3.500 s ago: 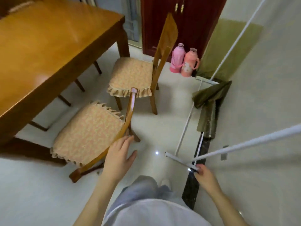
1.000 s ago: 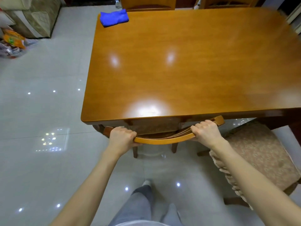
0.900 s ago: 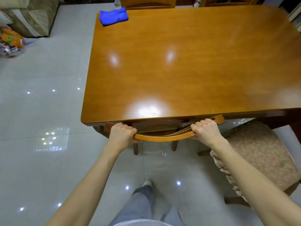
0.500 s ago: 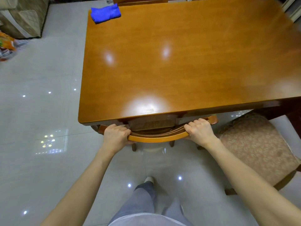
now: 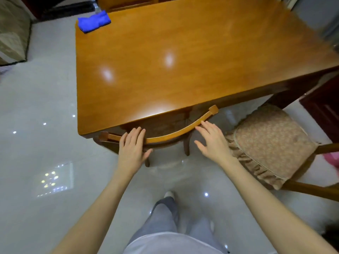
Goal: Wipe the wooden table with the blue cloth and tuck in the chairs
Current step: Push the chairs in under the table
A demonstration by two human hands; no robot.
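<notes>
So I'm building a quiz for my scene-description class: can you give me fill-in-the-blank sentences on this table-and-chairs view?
The folded blue cloth lies on the far ____ corner of the glossy wooden table. The left hand and right hand are both ____, not gripping the curved wooden chair back. The chair with the frilled floral cushion stands pulled out on the person's ____ side.
Answers: left; open; right.

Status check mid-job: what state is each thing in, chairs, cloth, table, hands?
Table: glossy top, reflecting lights.
Cloth: bunched on the table's far left corner.
Near chair: tucked in under the table.
Right chair: pulled out, seat beside the table.
Left hand: open, fingers resting on the near chair.
Right hand: open, fingertips at the near chair.
</notes>
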